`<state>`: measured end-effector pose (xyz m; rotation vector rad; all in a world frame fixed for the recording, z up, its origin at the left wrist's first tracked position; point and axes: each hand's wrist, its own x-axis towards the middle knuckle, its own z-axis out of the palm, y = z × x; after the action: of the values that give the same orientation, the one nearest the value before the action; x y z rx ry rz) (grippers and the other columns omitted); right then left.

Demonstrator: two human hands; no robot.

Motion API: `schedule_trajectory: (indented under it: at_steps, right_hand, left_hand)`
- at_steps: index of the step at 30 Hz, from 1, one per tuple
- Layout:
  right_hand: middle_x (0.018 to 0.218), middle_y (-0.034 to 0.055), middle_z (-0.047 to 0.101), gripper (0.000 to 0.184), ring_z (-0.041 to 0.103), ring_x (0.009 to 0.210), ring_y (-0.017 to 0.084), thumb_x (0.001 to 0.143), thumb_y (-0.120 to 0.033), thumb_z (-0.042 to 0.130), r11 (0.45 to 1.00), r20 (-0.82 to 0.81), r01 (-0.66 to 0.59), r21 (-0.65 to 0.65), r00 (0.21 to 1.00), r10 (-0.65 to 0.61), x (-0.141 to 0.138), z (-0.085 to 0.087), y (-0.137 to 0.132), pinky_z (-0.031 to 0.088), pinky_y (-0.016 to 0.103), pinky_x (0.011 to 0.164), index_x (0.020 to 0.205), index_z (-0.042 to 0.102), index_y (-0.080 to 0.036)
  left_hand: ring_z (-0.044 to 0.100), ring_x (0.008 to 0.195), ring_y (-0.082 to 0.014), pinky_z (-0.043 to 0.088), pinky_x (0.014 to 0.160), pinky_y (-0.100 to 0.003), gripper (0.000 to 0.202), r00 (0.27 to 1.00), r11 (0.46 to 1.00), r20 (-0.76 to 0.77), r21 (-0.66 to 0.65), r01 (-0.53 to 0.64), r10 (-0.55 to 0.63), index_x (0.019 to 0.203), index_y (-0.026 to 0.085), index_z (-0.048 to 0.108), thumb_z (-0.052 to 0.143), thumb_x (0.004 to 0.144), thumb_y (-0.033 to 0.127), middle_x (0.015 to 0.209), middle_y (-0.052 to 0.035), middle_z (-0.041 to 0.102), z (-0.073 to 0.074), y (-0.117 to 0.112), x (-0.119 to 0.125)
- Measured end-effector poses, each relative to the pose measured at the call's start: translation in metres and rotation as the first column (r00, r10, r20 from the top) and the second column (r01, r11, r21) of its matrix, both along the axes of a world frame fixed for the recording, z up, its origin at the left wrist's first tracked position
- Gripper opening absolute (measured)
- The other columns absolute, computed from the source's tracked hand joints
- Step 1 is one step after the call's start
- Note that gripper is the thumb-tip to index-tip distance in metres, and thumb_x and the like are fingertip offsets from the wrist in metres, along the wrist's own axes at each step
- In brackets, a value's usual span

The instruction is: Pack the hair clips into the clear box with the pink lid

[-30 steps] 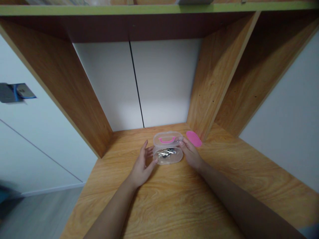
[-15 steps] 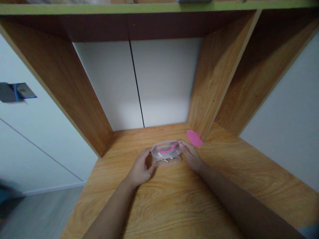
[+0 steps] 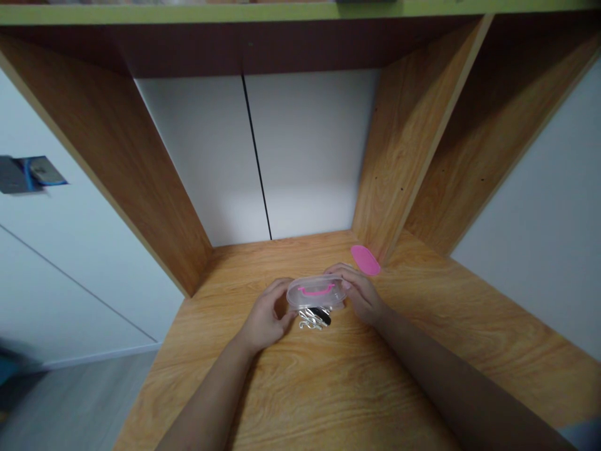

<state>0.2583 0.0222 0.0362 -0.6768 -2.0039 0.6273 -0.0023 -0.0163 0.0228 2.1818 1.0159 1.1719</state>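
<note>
Both my hands hold a clear plastic case (image 3: 315,293) with a pink handle, raised on its edge or tilted up off the desk. My left hand (image 3: 265,311) grips its left end, and my right hand (image 3: 357,293) wraps its right end. Just below the case, a small bunch of silver keys with a black fob (image 3: 313,318) lies on the wood, touching neither hand. A pink oval lid (image 3: 365,260) rests beyond my right fingers, against the right partition.
The light wood desk (image 3: 282,388) runs under my forearms. Wooden partitions (image 3: 107,163) (image 3: 408,150) stand at both sides of a white back panel (image 3: 310,156). A green-edged shelf (image 3: 300,11) spans overhead. A white wall and grey floor show at the left.
The case has turned up and lies higher between my hands. The keys, earlier seen within the case, now lie on the desk below it. The pink lid has not moved.
</note>
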Motion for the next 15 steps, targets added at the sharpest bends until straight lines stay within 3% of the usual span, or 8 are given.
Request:
schedule_trajectory:
  at_steps: [4,15]
  right_hand:
    - [0.106,0.0115,0.068,0.046,0.064,0.099,0.028,0.101,-0.053,0.033,1.0,-0.009,-0.013,0.025,1.0,0.014,0.0006,0.0017,-0.003,0.051,0.043,0.089,0.104,0.068,-0.023]
    - [0.121,0.013,0.065,0.041,0.06,0.115,0.029,0.103,-0.046,0.035,0.997,-0.049,-0.014,0.08,0.999,0.018,-0.0008,0.0017,-0.006,0.047,0.047,0.101,0.117,0.065,-0.022]
  left_hand:
    - [0.059,0.12,-0.0267,0.047,0.108,-0.044,0.042,1.0,1.0,0.009,0.011,-0.003,0.003,0.126,0.024,0.062,0.066,0.084,0.023,0.126,-0.0107,0.064,0.0001,-0.0002,0.0011]
    - [0.056,0.126,-0.0267,0.045,0.111,-0.048,0.04,0.995,0.99,0.06,0.112,-0.084,0.077,0.128,0.024,0.061,0.064,0.088,0.021,0.132,-0.0121,0.061,-0.0087,0.0046,-0.003]
